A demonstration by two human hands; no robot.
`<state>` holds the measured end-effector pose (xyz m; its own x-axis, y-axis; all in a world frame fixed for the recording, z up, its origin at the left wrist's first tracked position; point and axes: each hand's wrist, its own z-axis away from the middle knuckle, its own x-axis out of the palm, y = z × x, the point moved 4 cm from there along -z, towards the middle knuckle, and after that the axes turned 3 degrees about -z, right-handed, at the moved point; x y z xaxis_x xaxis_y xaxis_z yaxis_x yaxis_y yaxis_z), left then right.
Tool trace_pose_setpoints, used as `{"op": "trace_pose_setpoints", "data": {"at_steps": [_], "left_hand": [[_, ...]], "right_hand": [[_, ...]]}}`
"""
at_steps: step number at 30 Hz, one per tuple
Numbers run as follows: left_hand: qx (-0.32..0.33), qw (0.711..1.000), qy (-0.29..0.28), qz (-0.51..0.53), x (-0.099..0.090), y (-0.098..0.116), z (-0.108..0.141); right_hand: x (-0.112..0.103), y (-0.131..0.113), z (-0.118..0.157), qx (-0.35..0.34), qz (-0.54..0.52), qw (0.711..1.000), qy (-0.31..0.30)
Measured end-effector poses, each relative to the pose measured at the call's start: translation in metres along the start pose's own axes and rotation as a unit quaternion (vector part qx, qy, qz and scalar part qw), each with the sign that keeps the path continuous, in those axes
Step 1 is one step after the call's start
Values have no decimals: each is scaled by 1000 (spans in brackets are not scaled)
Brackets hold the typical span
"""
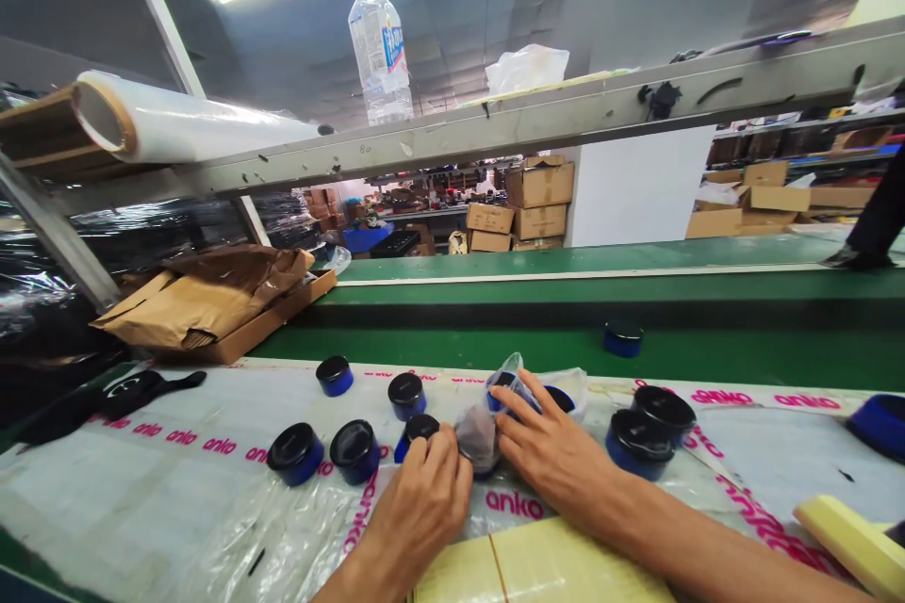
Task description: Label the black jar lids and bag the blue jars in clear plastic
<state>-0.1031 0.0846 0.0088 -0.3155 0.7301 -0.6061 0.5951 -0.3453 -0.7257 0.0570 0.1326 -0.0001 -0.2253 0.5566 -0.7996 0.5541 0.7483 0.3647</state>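
Observation:
My left hand [428,490] is closed, fingertips pinched together at the left edge of a round piece in a clear plastic bag [476,433]; what they pinch is hidden. A black-topped blue round piece [419,428] sits just behind its knuckles. My right hand [555,438] reaches in from the right with fingers spread, touching the bagged piece and another blue piece under clear plastic [510,373]. A further blue piece in a clear bag [569,390] lies behind my right hand. Two black-topped blue pieces [638,443] lean together to the right.
Several black-and-blue round pieces [295,452] stand to the left; one piece [623,337] sits on the green belt [459,346]. Yellow foam [487,570] lies in front. A carton with brown paper [219,301] stands at left. Overhead, a shelf bar [438,143] carries a bottle [380,47] and film roll [184,118].

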Motion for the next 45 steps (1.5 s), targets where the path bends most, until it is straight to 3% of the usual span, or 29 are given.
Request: {"op": "trace_pose_setpoints", "data": {"at_steps": [4, 7, 12, 20, 26, 32, 37, 41, 45], "left_hand": [[6, 999, 15, 50, 1, -15, -4], [-15, 994, -27, 109, 5, -23, -8], [-42, 983, -62, 170, 13, -15, -7], [-26, 990, -25, 138, 9, -10, -6], [-62, 991, -51, 106, 11, -13, -10], [-84, 989, -36, 118, 13, -12, -7], [-44, 991, -39, 119, 19, -6, -7], [-9, 989, -63, 134, 20, -12, -11], [-42, 986, -82, 137, 16, -21, -15]], "right_hand": [[-9, 7, -3, 9, -7, 999, 44], [-13, 13, -10, 18, -1, 998, 65], [-8, 17, -15, 15, -18, 998, 57], [-6, 5, 0, -39, 2, 999, 22], [2, -6, -6, -19, 34, 999, -8], [-1, 8, -11, 3, 7, 1000, 30], [2, 18, -14, -43, -27, 999, 3], [5, 17, -10, -79, -2, 997, -6], [7, 9, -5, -103, 20, 994, 11]]}}
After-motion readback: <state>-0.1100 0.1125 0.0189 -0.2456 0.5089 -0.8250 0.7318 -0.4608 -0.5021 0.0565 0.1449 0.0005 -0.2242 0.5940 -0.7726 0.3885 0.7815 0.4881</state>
